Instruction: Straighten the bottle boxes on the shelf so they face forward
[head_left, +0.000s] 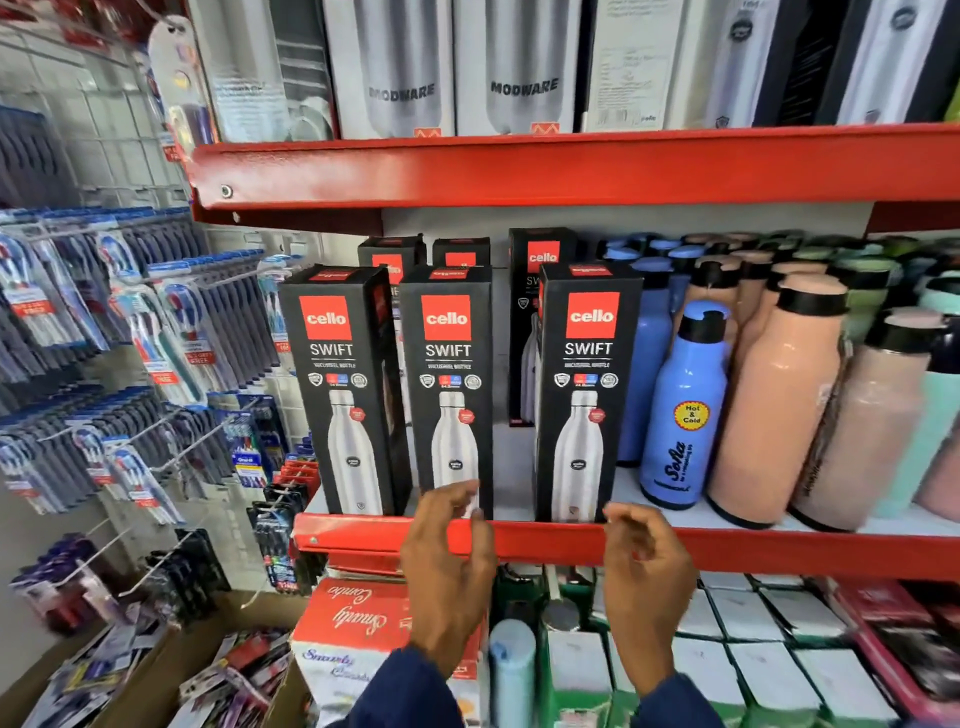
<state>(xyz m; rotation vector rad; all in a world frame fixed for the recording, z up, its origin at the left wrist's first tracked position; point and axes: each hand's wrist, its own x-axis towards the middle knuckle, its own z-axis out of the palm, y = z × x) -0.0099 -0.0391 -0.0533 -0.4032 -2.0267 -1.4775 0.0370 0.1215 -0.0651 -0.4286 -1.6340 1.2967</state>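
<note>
Three tall matte-black cardboard bottle boxes (447, 389) stand upright at the front of a glossy red metal shelf (727, 548), printed faces forward.
Left hand (447, 561): fingers loosely spread, tips at the middle box's base. Right hand (644, 571): fingers curled, holding nothing, just below the right box.

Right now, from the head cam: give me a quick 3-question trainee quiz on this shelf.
1. How many black Cello Swift boxes stand in the front row?
2. True or false: both hands grip a box.
3. What stands right of the right box? A) blue bottle B) toothbrushes C) a Modware box

Key:
1. Three: left box, middle box, right box.
2. False: the left hand and right hand hover open at the red shelf edge.
3. A, the blue bottle.
</note>
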